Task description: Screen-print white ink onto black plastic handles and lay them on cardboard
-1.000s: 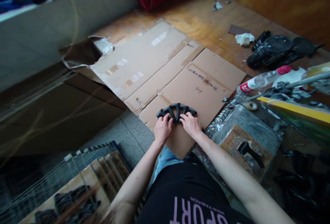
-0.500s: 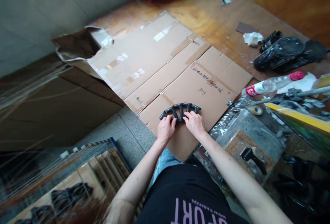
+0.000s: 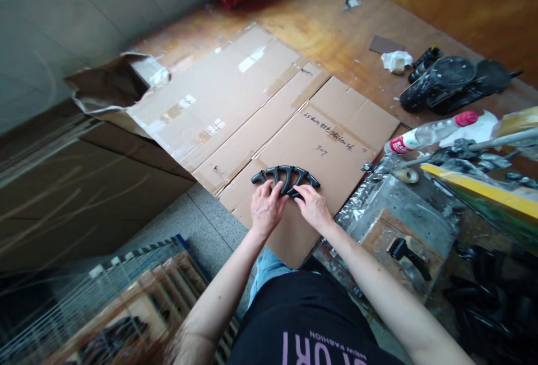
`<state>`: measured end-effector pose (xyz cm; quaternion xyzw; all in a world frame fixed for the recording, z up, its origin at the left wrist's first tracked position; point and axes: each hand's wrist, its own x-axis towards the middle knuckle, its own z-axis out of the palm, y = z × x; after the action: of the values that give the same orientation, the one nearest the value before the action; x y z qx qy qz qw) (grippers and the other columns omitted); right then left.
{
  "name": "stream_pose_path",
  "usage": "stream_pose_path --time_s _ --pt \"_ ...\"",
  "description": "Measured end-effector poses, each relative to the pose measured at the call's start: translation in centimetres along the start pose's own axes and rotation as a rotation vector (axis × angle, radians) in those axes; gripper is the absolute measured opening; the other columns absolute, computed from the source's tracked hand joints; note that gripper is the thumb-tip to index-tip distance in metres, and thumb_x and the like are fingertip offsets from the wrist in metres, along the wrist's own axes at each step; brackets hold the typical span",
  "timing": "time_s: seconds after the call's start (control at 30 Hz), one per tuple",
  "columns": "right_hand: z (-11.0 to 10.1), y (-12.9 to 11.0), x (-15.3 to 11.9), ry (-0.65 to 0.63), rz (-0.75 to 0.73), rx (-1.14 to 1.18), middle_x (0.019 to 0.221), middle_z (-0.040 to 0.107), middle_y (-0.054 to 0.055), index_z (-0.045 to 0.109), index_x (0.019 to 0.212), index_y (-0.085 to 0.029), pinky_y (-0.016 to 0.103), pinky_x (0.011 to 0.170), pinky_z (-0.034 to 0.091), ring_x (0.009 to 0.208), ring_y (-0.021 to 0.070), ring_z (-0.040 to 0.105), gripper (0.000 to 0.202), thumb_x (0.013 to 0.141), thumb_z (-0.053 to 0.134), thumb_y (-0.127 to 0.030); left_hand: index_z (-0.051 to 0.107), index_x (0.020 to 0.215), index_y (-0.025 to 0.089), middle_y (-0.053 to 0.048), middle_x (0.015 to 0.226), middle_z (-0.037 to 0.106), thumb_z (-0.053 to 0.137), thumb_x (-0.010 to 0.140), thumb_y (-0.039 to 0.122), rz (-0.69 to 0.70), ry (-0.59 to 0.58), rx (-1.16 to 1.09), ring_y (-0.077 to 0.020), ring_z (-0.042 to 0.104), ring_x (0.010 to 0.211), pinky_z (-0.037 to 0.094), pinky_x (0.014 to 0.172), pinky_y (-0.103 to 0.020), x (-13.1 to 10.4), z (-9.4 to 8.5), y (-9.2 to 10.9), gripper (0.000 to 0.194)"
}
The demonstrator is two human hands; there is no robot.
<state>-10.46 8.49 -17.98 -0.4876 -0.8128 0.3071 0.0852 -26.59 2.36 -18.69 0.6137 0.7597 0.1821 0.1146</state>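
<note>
Several glossy black T-shaped parts (image 3: 285, 175) lie side by side in a fan on the flattened cardboard (image 3: 269, 146), heads at the far side in an arc and curved stems converging towards me. My left hand (image 3: 267, 207) has its fingers curled over the stems on the left. From the right, my right hand (image 3: 311, 206) pinches the stems near their lower ends. My fingers cover the stem tips, so which stem each fingertip presses is hard to tell. Handwriting marks the cardboard just beyond the parts.
To the right are a similar black part (image 3: 409, 258) on a wooden board, a plastic bottle (image 3: 432, 133), a tape roll (image 3: 407, 175) and a yellow-edged frame (image 3: 483, 191). Dark containers (image 3: 456, 84) stand behind. An open carton (image 3: 109, 87) is at left, a wire rack (image 3: 126, 297) below it.
My left hand's fingers have moved in over the stems, nearer my right hand. The fan of parts looks slightly more compact. The whole view has shifted a little.
</note>
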Motion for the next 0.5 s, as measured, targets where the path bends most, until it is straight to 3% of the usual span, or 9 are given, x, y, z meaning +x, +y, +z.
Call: stream_pose_path --time_s 0.1,0.23,0.4,0.5 --pt "-0.6 0.3 -1.2 0.027 0.0 -0.062 0.126 0.062 0.009 0.061 0.127 -0.02 0.033 0.098 0.047 0.111 0.0213 0.059 0.035 0.095 0.048 -0.024 0.055 0.136 0.024 -0.015 0.147 0.046 0.055 0.088 0.044 0.053 -0.046 0.014 -0.0361 0.039 0.134 0.025 0.112 -0.052 -0.2 1.3 2.2 0.052" --pt "-1.3 1.0 -2.9 0.008 0.095 -0.226 0.126 0.064 0.01 0.066 0.121 -0.018 0.037 0.101 0.044 0.114 0.0248 0.057 0.036 0.098 0.041 -0.026 0.06 0.131 0.023 -0.013 0.145 0.05 0.06 0.084 0.048 -0.041 -0.027 0.08 -0.042 0.037 0.134 0.019 0.111 -0.064 0.6 2.7 4.0 0.054" --pt "-0.9 1.7 -3.5 -0.146 0.233 -0.359 0.144 0.049 0.017 0.054 0.138 -0.01 0.045 0.108 0.038 0.134 0.0352 0.043 0.047 0.094 0.049 -0.027 0.067 0.122 0.023 -0.012 0.138 0.057 0.064 0.081 0.046 0.03 0.002 0.117 -0.0401 0.044 0.13 0.025 0.111 -0.061 2.3 2.9 2.9 0.047" --pt "-0.4 1.8 -3.4 -0.215 0.275 -0.34 0.15 0.04 0.017 0.047 0.144 -0.009 0.046 0.11 0.037 0.14 0.0378 0.033 0.058 0.088 0.057 -0.023 0.067 0.122 0.026 -0.01 0.14 0.056 0.068 0.078 0.047 0.177 -0.001 0.101 -0.0395 0.043 0.13 0.027 0.11 -0.059 6.7 2.8 1.7 0.049"
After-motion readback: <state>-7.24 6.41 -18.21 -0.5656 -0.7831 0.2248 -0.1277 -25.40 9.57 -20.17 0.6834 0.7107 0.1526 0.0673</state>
